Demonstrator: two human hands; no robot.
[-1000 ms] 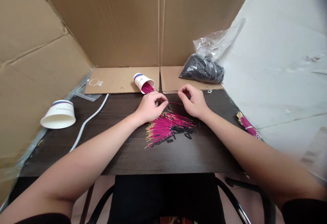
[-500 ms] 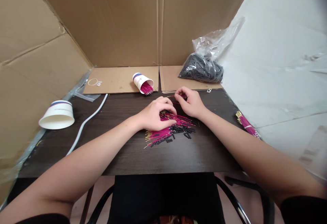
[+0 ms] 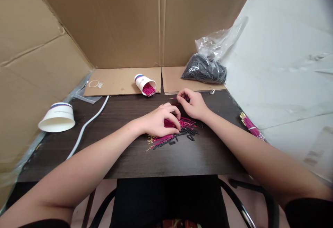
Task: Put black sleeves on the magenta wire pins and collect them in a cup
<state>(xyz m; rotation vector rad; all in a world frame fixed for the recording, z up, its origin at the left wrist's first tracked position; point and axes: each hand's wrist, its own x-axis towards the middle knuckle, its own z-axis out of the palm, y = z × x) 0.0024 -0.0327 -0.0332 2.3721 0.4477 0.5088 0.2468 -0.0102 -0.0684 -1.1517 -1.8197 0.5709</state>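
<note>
A loose pile of magenta wires (image 3: 160, 139) with gold tips lies on the dark table. Short black tubes (image 3: 190, 137) are scattered along its near right side. Over the pile rests my left hand (image 3: 162, 120), its thumb and fingers apart around the wires and tubes, with nothing visibly held. Just beyond the pile, my right hand (image 3: 191, 103) pinches a thin magenta wire (image 3: 173, 98), whose tip points left. Another wire lies just below those fingertips.
A tipped paper cup (image 3: 142, 82) of magenta wires lies on cardboard (image 3: 114, 79). Behind on the right sits a bag of black tubes (image 3: 204, 69). An empty cup (image 3: 57, 117) and white cable (image 3: 85, 125) are left; a tied wire bundle (image 3: 252, 127) is right.
My left hand has moved slightly toward me, its thumb lower over the black tubes. My right hand stays nearly in place, with the wire in its fingers.
</note>
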